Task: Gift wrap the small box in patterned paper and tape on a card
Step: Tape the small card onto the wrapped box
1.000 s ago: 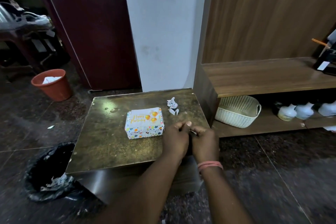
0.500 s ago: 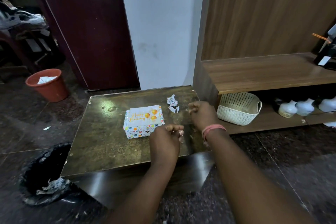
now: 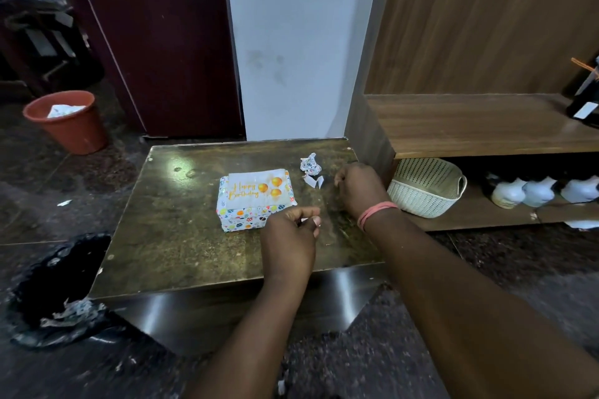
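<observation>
Wrapped box [image 3: 256, 201] flat on the low table [image 3: 181, 236], a little beyond the table's middle, covered in white paper with coloured dots. "Happy Birthday" card [image 3: 257, 188] with 3 orange balloons lying on the box top; whether taped down cannot be told.

Left hand [image 3: 290, 240] just beside the box's near right corner, above the table top, fingers curled in with thumb against fingertips, something small and pale showing between them; too small to name, so the grip's content cannot be told. Right hand [image 3: 358, 188] further back and to the right, near the table's right edge, fingers curled toward the palm with the back of the hand to the camera; holding anything or not cannot be told. Pink band [image 3: 376, 212] round the right wrist. Hands well apart, neither touching the box.

Crumpled scrap of patterned paper [image 3: 310, 164] behind the box to the right, with 2 small white offcuts [image 3: 313, 180] just in front of it, near the right hand's knuckles.

Black bin bag [image 3: 61, 288] on the floor at the table's left near corner, torn paper at its rim. Orange bucket [image 3: 69, 126] further back left, paper inside. Cream woven basket [image 3: 428, 186] on the lower shelf to the right, white bottles [image 3: 538, 191] beside it.
</observation>
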